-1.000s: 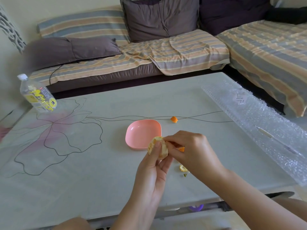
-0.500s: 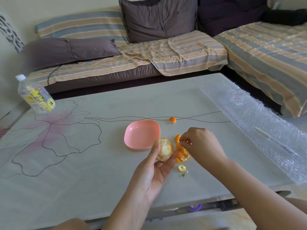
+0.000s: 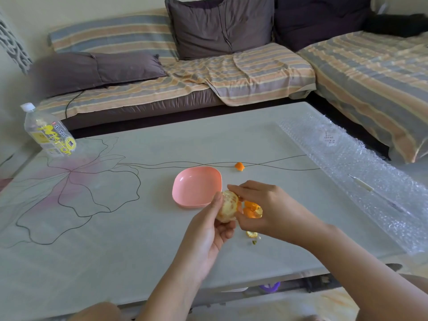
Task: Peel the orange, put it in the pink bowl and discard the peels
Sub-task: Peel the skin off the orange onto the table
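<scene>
My left hand [image 3: 209, 230] holds the mostly peeled orange [image 3: 228, 206] just above the table, thumb on its left side and fingers underneath. My right hand [image 3: 271, 209] pinches at the top right of the orange with thumb and fingertips. A pile of orange peel [image 3: 253, 209] lies under my right palm, partly hidden. The empty pink bowl [image 3: 196, 186] sits just left of and behind the orange. One small peel piece [image 3: 239, 166] lies beyond the bowl, and a peel scrap [image 3: 251, 234] lies near my right wrist.
A plastic water bottle [image 3: 49, 133] stands at the table's far left. A sheet of bubble wrap [image 3: 361, 181] covers the table's right side. A striped sofa with dark cushions runs behind the table [image 3: 115, 239] and along the right.
My right hand set a strip of peel down on the table to the right of the orange, then came back to pinch the orange's top. My left hand kept hold of the fruit.
</scene>
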Demonstrator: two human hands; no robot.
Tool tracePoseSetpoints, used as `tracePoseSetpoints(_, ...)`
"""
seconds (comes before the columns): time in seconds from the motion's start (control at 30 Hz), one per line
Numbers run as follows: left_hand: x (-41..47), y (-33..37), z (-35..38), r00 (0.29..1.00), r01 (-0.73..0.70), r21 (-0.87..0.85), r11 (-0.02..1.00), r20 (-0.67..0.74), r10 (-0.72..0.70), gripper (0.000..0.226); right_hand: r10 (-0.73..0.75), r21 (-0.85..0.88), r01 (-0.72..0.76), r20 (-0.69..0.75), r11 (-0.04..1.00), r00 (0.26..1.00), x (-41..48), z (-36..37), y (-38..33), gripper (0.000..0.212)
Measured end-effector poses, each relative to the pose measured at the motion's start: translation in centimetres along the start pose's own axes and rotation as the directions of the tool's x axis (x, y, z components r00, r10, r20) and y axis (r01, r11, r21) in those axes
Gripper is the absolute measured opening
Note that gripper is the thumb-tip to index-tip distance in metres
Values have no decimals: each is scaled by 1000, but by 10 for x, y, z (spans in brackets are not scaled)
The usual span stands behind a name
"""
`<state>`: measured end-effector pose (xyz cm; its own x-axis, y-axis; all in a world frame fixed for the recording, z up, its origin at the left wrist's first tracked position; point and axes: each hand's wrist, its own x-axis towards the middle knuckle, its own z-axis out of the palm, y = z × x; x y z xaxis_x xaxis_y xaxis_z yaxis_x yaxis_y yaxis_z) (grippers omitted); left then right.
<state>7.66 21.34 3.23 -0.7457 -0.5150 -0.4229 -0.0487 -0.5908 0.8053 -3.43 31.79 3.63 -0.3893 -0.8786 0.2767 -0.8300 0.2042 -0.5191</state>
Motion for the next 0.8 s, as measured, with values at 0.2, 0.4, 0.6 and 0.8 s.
tracePoseSetpoints(0.2, 0, -4, 1, 999, -22, 6, 1000, 46, 21, 30, -4, -142, 9, 34, 990, 999, 1, 5, -6, 58)
tracePoseSetpoints(0.4, -2, -1, 3, 998, -9, -17, 1000, 55, 10, 33, -11, -174, 14, 16, 985, 1000, 2, 7, -12, 38)
tracePoseSetpoints(0.6, -6, 2, 3, 998, -21, -60, 998, 62, 25, 42, -32, -146, 35, 20, 989, 999, 4, 8, -16, 40)
tracePoseSetpoints(0.8, -8, 4, 4, 998, -31, -77, 997, 60, 36, 41, -29, -97, 28, -6, 995, 1000, 3, 10, -17, 11)
